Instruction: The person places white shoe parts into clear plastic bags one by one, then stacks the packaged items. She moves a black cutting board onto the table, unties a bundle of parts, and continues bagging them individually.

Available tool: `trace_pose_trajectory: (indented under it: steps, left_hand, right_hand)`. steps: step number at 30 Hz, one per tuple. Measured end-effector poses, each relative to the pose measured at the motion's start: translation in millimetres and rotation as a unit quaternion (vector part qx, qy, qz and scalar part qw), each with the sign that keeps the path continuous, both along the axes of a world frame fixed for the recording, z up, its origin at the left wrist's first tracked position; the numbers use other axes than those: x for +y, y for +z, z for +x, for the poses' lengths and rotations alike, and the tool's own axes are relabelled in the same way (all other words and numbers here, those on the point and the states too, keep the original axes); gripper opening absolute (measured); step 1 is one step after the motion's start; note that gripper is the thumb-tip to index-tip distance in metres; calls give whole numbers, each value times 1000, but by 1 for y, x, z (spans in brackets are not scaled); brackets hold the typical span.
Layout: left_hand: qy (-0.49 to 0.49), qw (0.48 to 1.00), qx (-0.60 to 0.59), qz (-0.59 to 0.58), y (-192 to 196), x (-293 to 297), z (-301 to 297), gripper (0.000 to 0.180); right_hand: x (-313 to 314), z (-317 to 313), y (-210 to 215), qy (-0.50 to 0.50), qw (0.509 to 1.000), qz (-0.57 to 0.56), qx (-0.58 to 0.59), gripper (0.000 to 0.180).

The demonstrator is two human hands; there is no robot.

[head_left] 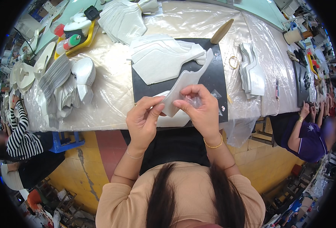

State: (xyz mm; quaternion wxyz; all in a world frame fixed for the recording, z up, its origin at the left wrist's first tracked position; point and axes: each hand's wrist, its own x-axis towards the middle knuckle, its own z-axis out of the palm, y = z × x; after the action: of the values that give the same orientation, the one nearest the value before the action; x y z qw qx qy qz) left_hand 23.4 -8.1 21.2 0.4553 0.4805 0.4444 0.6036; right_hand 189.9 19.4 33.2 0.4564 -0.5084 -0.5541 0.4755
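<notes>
Head view looks down on both hands raised together above the near edge of the desk (111, 95). Left hand (143, 117) is held palm-inward with thumb and forefinger pinched on the lower end of a white cut piece (183, 85), its grip closed on that piece. Right hand (200, 108) curls over from the other side, fingertips bent down, grasping the same piece along with a bit of clear film (194, 102) (crinkled, glossy, partly hidden by the fingers). A thin gold bracelet (213, 145) circles the right wrist.

The white cut piece is flat, matte and stiff-looking, long and curved, widening at the held end and tapering up toward the far side over a black mat (213, 81). On that mat lies a stack of similar white pieces (164, 57), fanned with stepped edges. The desk itself is covered in wrinkled clear plastic sheeting. A smooth tan wooden tool (221, 31) rests at the mat's far corner, and a small gold ring (234, 62) lies just beside the mat on the right, next to a pile of grey-white pieces (253, 72).

Left of the mat are heaps of silvery-white shaped parts (67, 85), close together. Bare mat shows to the right of the hands; the near edge of the desk sits directly below them.
</notes>
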Motion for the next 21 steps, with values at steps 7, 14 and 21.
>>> trace_pose_trajectory:
  steps: [7, 14, 21]
  left_hand:
    - [0, 999, 36, 4, -3, 2, -2, 16]
    - [14, 998, -8, -61, 1, 7, -11, 16]
    - [7, 994, -9, -104, 4, 10, -33, 19]
  right_hand:
    - [3, 3, 0, 26, 990, 127, -61, 15]
    - [-7, 28, 1, 50, 975, -85, 201, 20]
    - [-3, 96, -9, -38, 925, -56, 374, 18]
